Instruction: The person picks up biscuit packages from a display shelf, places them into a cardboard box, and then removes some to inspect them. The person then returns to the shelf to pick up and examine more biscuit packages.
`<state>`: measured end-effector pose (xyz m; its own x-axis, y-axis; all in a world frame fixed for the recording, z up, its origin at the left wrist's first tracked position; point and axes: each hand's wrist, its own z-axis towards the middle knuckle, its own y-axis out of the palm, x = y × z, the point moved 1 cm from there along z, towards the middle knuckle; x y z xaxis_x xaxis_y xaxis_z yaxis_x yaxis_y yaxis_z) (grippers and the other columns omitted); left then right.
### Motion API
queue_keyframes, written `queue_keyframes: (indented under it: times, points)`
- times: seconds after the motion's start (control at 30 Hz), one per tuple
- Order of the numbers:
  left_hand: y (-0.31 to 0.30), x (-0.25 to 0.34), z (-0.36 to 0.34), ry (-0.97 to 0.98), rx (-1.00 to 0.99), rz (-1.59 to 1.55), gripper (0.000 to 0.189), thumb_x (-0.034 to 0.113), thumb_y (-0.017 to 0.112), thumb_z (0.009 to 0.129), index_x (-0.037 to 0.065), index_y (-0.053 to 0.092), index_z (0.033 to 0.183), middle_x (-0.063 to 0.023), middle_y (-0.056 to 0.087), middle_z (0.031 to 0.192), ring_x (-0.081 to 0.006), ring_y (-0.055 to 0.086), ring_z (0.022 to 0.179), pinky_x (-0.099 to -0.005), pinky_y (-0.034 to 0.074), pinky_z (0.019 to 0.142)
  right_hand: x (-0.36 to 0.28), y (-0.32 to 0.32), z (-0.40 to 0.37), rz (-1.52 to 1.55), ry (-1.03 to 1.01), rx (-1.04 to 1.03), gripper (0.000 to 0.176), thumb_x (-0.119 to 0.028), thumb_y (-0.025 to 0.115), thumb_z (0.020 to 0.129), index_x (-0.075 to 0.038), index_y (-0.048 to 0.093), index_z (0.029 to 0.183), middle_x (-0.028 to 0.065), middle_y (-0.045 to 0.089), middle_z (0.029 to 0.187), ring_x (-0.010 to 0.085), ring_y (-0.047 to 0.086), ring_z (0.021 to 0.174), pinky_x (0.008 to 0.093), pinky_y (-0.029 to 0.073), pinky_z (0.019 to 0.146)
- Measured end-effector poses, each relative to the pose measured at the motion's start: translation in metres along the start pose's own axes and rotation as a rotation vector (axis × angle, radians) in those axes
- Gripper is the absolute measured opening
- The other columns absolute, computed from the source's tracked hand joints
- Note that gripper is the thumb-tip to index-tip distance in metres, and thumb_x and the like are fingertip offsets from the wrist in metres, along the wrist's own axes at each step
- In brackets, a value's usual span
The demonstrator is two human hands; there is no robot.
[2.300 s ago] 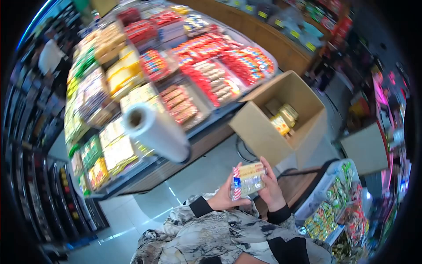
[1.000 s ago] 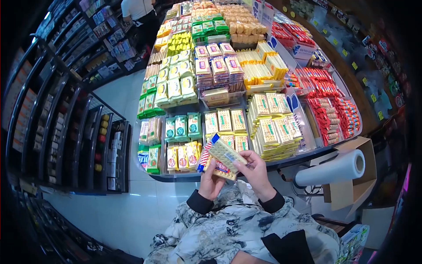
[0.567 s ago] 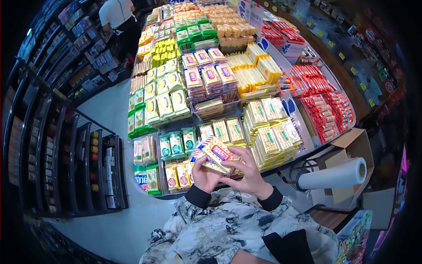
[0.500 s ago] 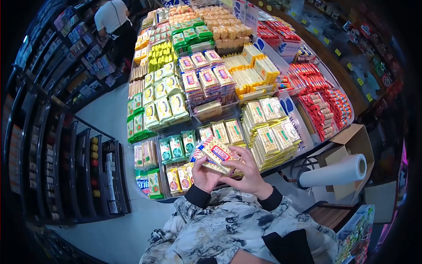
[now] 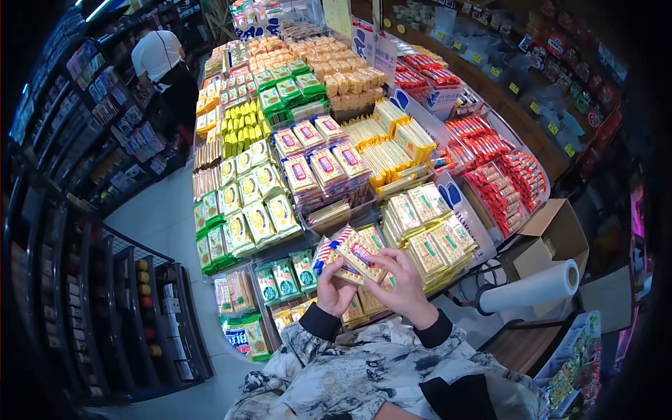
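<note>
Cracker packets with a red and blue label and striped ends (image 5: 357, 253) are in my two hands, held above the front of the snack display. At least two packets overlap there, fanned slightly apart. My left hand (image 5: 336, 292) is closed on them from the left and below. From the right, my right hand (image 5: 400, 283) grips the upper packet between thumb and fingers. Stacks of similarly labelled packets (image 5: 325, 164) stand farther back. Right of my hands lie yellow-edged cracker packets (image 5: 428, 250), and green packets (image 5: 283, 278) are at the left.
White packets with yellow designs (image 5: 260, 215) and red-wrapped snacks (image 5: 484, 136) fill other bins. A roll of clear film (image 5: 532, 285) sticks out at the right beside a cardboard box (image 5: 549, 227). Dark shelves (image 5: 133, 301) line the left. A person in a white shirt (image 5: 156, 54) stands at the back.
The packets in my hands are now tilted and fanned apart more, showing a second striped end. My view has shifted, so the display sits slightly farther left.
</note>
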<state>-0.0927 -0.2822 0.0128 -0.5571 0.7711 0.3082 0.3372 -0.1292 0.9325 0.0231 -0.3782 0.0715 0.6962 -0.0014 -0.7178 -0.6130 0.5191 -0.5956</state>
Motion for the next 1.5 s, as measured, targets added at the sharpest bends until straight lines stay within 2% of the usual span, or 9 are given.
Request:
queue_keyframes:
  times: [0.2,0.27,0.33,0.57,0.83,0.9,1.3,1.37,1.5]
  points:
    - [0.014,0.029,0.018,0.046,0.087,-0.023,0.045,0.017,0.055,0.081,0.004,0.046,0.123,-0.0134,0.051,0.123,-0.0271,0.046,0.117,-0.0461,0.032,0.103,0.005,0.009,0.045,0.113,0.048,0.059,0.038,-0.012,0.073,0.067,-0.006,0.062,0.103,0.0125,0.055,0.104,0.0257,0.055,0.100,0.0338,0.044,0.087]
    - [0.013,0.038,0.021,0.060,0.050,-0.076,0.050,0.016,0.052,0.085,0.007,0.036,0.132,-0.0160,0.043,0.131,-0.0317,0.042,0.121,-0.0499,0.031,0.102,0.005,0.010,0.069,0.097,0.038,0.085,0.039,-0.010,0.072,0.067,-0.004,0.061,0.104,0.0126,0.055,0.104,0.0256,0.054,0.101,0.0340,0.043,0.088]
    - [0.010,0.043,0.023,0.055,0.093,-0.096,0.054,0.017,0.055,0.081,0.008,0.036,0.131,-0.0178,0.041,0.131,-0.0389,0.035,0.125,-0.0549,0.026,0.105,0.010,0.011,0.094,0.016,-0.073,0.177,0.038,-0.011,0.072,0.068,-0.005,0.061,0.104,0.0129,0.055,0.104,0.0270,0.057,0.096,0.0339,0.047,0.082]
    - [-0.004,0.049,0.021,0.016,0.105,-0.222,0.052,0.015,0.053,0.081,0.008,0.037,0.130,-0.0188,0.043,0.129,-0.0394,0.036,0.124,-0.0553,0.026,0.105,0.040,0.021,0.208,0.014,-0.040,0.345,0.034,-0.018,0.072,0.069,-0.006,0.063,0.100,0.0133,0.057,0.100,0.0269,0.056,0.094,0.0340,0.045,0.084]
    - [-0.011,0.051,0.016,-0.028,0.081,-0.244,0.053,0.015,0.051,0.082,0.008,0.034,0.132,-0.0184,0.042,0.130,-0.0388,0.034,0.127,-0.0559,0.026,0.104,0.097,0.067,0.306,-0.155,0.078,0.293,0.037,-0.033,0.070,0.070,-0.011,0.063,0.100,0.0142,0.056,0.101,0.0300,0.054,0.099,0.0383,0.043,0.087]
    - [-0.012,0.052,0.016,-0.044,0.082,-0.256,0.054,0.015,0.050,0.082,0.008,0.033,0.133,-0.0183,0.041,0.131,-0.0383,0.033,0.128,-0.0561,0.026,0.105,0.101,0.078,0.315,-0.161,0.165,0.261,0.039,-0.037,0.068,0.071,-0.013,0.063,0.102,0.0146,0.055,0.104,0.0307,0.053,0.101,0.0392,0.042,0.088]
    - [-0.023,0.050,0.015,-0.083,0.141,-0.250,0.054,0.014,0.051,0.083,0.008,0.033,0.133,-0.0171,0.040,0.132,-0.0373,0.033,0.128,-0.0564,0.027,0.104,0.114,0.116,0.329,-0.231,0.153,0.186,0.038,-0.034,0.064,0.072,-0.014,0.060,0.104,0.0157,0.052,0.104,0.0333,0.053,0.099,0.0419,0.044,0.084]
    - [-0.021,0.050,0.015,-0.084,0.192,-0.233,0.048,0.015,0.053,0.080,0.009,0.043,0.126,-0.0177,0.046,0.126,-0.0403,0.036,0.125,-0.0558,0.026,0.105,0.113,0.117,0.329,-0.237,0.159,0.172,0.040,-0.035,0.065,0.072,-0.013,0.059,0.105,0.0158,0.052,0.105,0.0335,0.053,0.099,0.0418,0.044,0.084]
    - [-0.022,0.050,0.014,-0.092,0.195,-0.233,0.048,0.015,0.054,0.079,0.010,0.043,0.126,-0.0177,0.047,0.126,-0.0401,0.036,0.125,-0.0559,0.026,0.105,0.113,0.119,0.327,-0.252,0.187,0.115,0.047,-0.039,0.066,0.072,-0.014,0.056,0.111,0.0161,0.050,0.107,0.0341,0.053,0.099,0.0417,0.044,0.084]
